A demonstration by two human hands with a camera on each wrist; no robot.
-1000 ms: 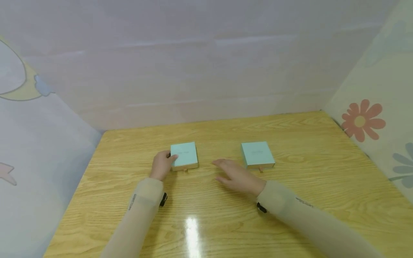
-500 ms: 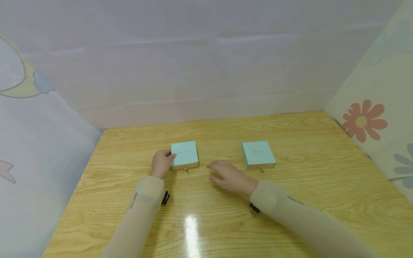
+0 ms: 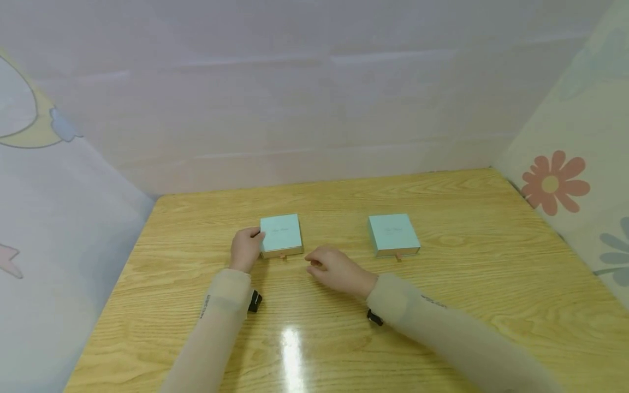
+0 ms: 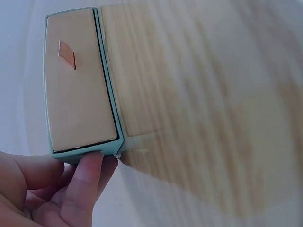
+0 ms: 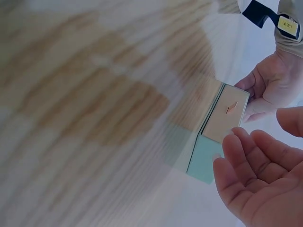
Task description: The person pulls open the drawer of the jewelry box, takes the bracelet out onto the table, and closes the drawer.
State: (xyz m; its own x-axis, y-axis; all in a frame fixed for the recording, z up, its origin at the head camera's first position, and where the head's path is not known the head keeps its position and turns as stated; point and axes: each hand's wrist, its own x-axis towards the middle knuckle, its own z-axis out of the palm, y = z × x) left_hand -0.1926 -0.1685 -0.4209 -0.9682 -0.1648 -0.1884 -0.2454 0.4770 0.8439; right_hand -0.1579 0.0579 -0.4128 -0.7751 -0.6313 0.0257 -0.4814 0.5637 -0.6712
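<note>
In the head view, a pale mint-green drawer box (image 3: pixel 281 233) lies flat on the table, its tan drawer front and small ribbon pull tab facing me. My left hand (image 3: pixel 245 249) holds it by its left side, the thumb at the top edge. Bent fingers (image 4: pixel 84 179) press against that side in the left wrist view; the drawer front (image 4: pixel 80 90) looks flush with the sleeve. Near the box's front right corner, my right hand (image 3: pixel 339 269) hovers with fingers loosely bent, holding nothing; the ribbon tab (image 5: pixel 232 108) shows beyond its fingertips in the right wrist view.
A second mint-green drawer box (image 3: pixel 394 233) stands to the right, behind my right forearm, with its tab also facing me. The wood-grain table (image 3: pixel 314 338) meets a pale wall covering (image 3: pixel 314 120) at the back. Decorated panels flank both sides.
My right hand has moved left, closer to the left box, and its fingers have bent more. The left thumb has drawn back to the box's edge. Both boxes stay in place.
</note>
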